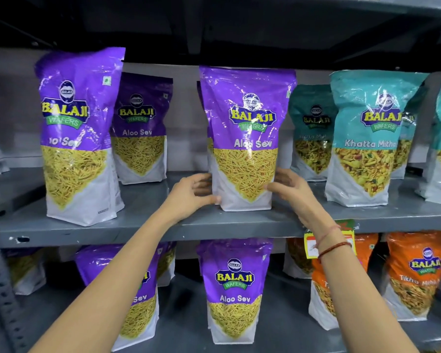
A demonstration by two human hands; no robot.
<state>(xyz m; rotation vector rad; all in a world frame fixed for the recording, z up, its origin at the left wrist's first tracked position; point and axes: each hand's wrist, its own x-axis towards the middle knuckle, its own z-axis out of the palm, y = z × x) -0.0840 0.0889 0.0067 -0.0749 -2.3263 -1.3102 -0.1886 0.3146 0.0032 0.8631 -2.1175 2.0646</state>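
Observation:
A purple Balaji Aloo Sev bag [247, 138] stands upright near the front of the grey metal shelf [138, 233]. My left hand [192, 196] holds its lower left edge, thumb across the white front corner and fingers along the side. On the other side my right hand [289, 189] grips the lower right edge, with its thumb on the front and the fingers reaching behind. More of the same bags seem to stand right behind it, mostly hidden.
Another Aloo Sev bag [74, 138] stands front left, with one further back [140, 128]. Teal Khatta Mitha bags [364, 138] fill the right. The shelf below holds purple bags [236, 289] and orange bags [415, 273]. A yellow price tag [309, 247] hangs from the shelf lip.

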